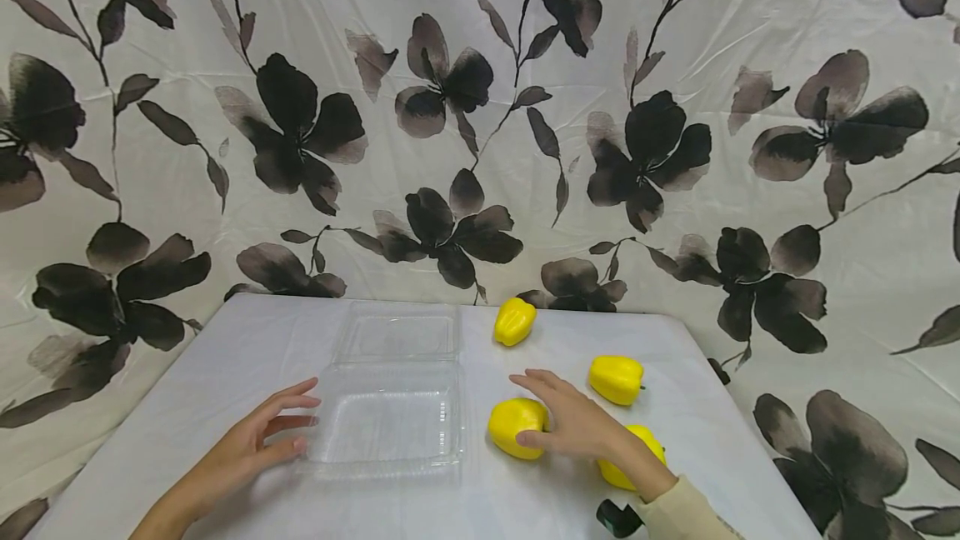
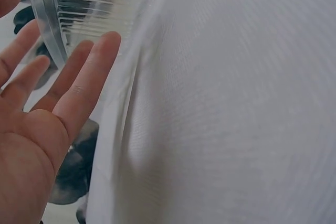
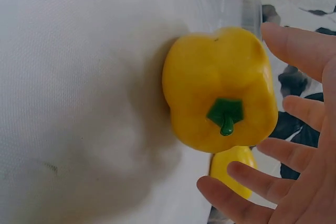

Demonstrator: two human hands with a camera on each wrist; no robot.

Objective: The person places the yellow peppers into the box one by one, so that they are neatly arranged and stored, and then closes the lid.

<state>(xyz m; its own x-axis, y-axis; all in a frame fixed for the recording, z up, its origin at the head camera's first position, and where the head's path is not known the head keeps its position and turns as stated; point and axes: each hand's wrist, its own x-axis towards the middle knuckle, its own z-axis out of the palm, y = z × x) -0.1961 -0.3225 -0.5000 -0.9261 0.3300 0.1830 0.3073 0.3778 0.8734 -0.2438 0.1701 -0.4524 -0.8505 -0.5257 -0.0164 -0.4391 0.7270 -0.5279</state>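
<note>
My left hand [image 1: 247, 444] hovers beside the left edge of a clear plastic clamshell container [image 1: 390, 427], its fingers loosely spread and holding nothing. The container lies unfolded on the table, with its lid [image 1: 397, 336] flat on the far side. My right hand [image 1: 573, 419] is spread over the right side of a yellow bell pepper [image 1: 512, 426], just right of the container. In the right wrist view, this pepper [image 3: 218, 82] shows a green stem, and the thumb and fingers are extended around it without gripping.
Three more yellow bell peppers are about: one at the back [image 1: 514, 322], one to the right [image 1: 617, 379], and one partly hidden behind my right wrist [image 1: 618, 473]. A small dark object [image 1: 618, 517] lies by the right sleeve. A floral cloth [image 1: 442, 98] hangs behind the white-covered table [image 1: 262, 340].
</note>
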